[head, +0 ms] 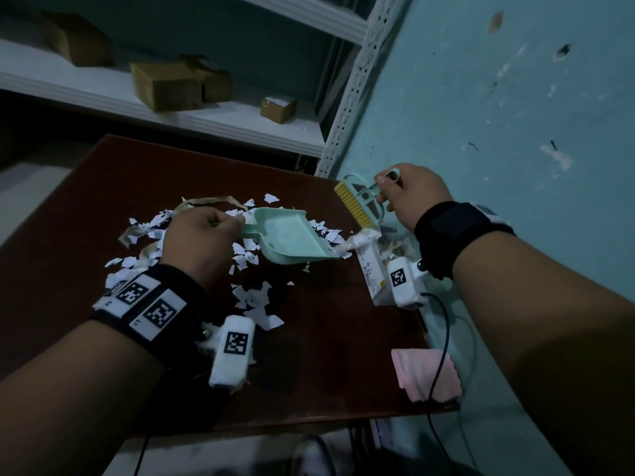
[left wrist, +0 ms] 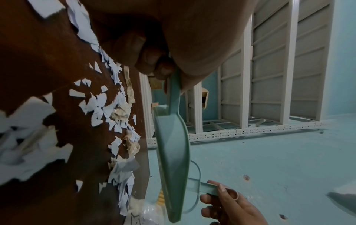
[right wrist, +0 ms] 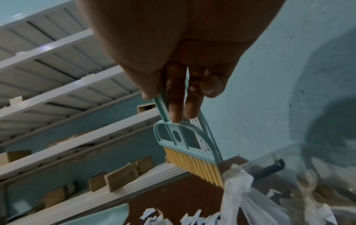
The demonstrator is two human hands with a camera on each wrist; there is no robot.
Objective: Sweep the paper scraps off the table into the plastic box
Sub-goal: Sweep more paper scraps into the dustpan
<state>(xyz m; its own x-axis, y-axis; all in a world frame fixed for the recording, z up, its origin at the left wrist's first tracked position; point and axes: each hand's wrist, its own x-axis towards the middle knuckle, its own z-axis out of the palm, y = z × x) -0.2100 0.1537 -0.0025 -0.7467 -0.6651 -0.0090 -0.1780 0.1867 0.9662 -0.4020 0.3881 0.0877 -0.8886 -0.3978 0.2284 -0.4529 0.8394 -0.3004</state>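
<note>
White paper scraps (head: 254, 297) lie scattered over the brown table (head: 326, 355). My left hand (head: 213, 228) grips the handle of a mint-green dustpan (head: 288, 238), which is held above the scraps with its mouth toward the right. My right hand (head: 395, 197) grips the handle of a small green brush (head: 357, 204) with yellow bristles, raised above the table's far right corner. The clear plastic box (right wrist: 318, 175) stands at the table's right edge with scraps inside. In the head view my right wrist mostly hides it. The dustpan (left wrist: 173, 152) looks empty.
A pink cloth (head: 426, 372) lies at the table's near right corner, crossed by a black cable (head: 443, 338). White metal shelves (head: 206, 108) with cardboard boxes stand behind the table. A teal wall (head: 515, 115) runs along the right side.
</note>
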